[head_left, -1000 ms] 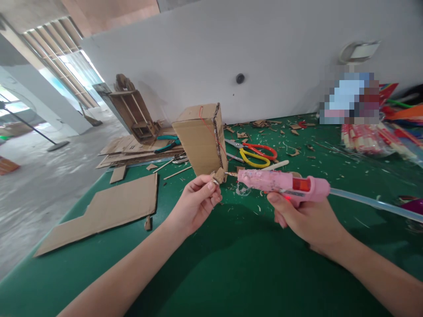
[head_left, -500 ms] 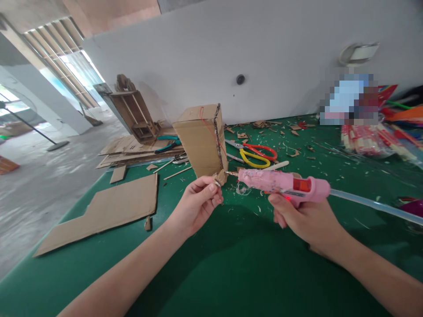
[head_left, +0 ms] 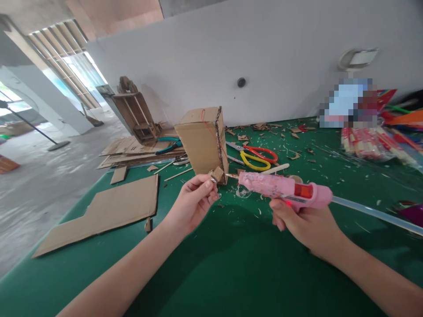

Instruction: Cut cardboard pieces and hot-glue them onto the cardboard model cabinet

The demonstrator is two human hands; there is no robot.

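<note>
My left hand pinches a small cardboard piece between thumb and fingertips. My right hand is wrapped around the grip of a pink hot glue gun, whose red light is lit. A clear glue stick runs out of its back end. The metal nozzle points left and is close beside the cardboard piece; whether they touch I cannot tell. Just behind them stands an upright cardboard box with a red string looped over its top and side.
Scissors with red and yellow handles lie right of the box, near a wooden stick. A cut cardboard sheet lies at left. Behind it are stacked cardboard, teal-handled pliers and a cardboard structure. Scraps litter the green table.
My left hand has shifted slightly left, and the cardboard piece is turned so more of its flat face shows. The glue gun has stayed nearly in place, its nozzle now slightly farther from my left fingers.
</note>
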